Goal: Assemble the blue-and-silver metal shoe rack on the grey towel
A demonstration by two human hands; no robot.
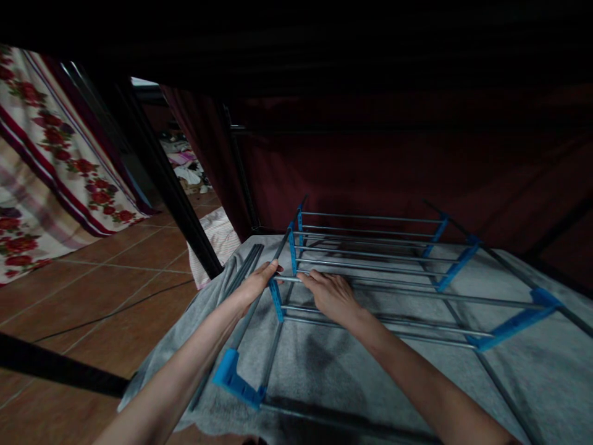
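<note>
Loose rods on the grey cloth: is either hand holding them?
No, the left hand and right hand are on the rack; the rods lie beside it.

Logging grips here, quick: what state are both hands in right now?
Left hand: closed on a side pole, beside a blue connector.
Right hand: lying over a metal rod; cannot tell whether it grips.

Grey blanket (296,374) is covering the bed, sagging over the left edge, and carrying one rack (417,292) of metal tubes and blue brackets (456,269) across its middle and right, while some loose tubes (245,262) are lying side by side along its left.
</note>
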